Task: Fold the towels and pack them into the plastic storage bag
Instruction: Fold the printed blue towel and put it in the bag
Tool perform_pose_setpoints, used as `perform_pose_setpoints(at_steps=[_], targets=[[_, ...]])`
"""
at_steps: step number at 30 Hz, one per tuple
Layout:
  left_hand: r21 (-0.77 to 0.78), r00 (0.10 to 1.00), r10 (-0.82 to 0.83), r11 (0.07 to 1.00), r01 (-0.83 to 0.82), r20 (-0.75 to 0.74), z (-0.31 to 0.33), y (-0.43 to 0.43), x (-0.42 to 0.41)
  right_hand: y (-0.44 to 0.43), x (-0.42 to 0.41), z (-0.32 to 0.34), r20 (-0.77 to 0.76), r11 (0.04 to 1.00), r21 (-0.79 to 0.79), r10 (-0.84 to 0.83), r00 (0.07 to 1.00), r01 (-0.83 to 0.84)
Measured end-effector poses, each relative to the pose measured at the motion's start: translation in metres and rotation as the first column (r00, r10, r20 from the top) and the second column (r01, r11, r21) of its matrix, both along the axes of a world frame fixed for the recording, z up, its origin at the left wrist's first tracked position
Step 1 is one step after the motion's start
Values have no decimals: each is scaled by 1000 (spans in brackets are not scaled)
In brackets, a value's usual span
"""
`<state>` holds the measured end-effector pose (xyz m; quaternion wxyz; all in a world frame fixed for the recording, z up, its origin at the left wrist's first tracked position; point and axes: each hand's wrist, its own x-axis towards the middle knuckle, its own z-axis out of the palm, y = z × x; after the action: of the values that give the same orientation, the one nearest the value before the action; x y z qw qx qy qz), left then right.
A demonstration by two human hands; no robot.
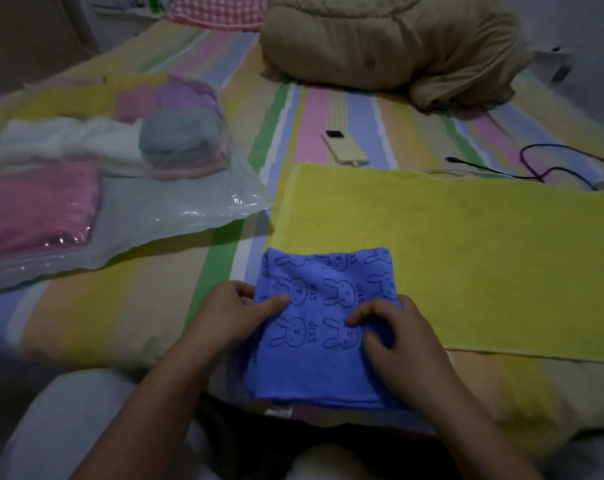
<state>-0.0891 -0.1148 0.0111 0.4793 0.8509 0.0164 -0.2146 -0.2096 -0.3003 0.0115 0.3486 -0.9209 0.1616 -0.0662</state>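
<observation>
A blue towel with rabbit prints (pixel 323 362) lies folded at the near edge of the bed, partly over a yellow towel (pixel 466 258) spread flat. My left hand (pixel 231 317) pinches the blue towel's left edge, thumb on top. My right hand (pixel 397 341) grips its right side with curled fingers. A clear plastic storage bag (pixel 162 209) lies to the left and holds pink, white, purple and grey-blue folded towels.
A striped bedsheet (pixel 120 306) covers the bed. A beige bundle of bedding (pixel 390 43) sits at the back. A white remote (pixel 343 147) and black cables (pixel 553 168) lie beyond the yellow towel. A pink checked cloth (pixel 221 12) is at the far edge.
</observation>
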Motion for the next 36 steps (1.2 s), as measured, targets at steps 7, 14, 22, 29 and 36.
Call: perform_pose_setpoints(at_steps=[7,14,22,29,36], targets=[[-348,996,-10,936,42,92,18,5,-33,69,16,20,203,960,-257,-58,977,110],[-621,985,-108,784,-1,-138,49,48,-51,130,21,24,175,974,-224,64,982,-24],[-568,993,-38,818,96,114,44,142,-23,184,49,17,174,981,193,-11,985,-23],[489,465,-322,819,-300,825,9,274,73,227,75,16,164,851,515,23,986,-105],[552,377,-431,770,-320,820,12,312,113,235,84,19,176,828,487,220,960,-279]])
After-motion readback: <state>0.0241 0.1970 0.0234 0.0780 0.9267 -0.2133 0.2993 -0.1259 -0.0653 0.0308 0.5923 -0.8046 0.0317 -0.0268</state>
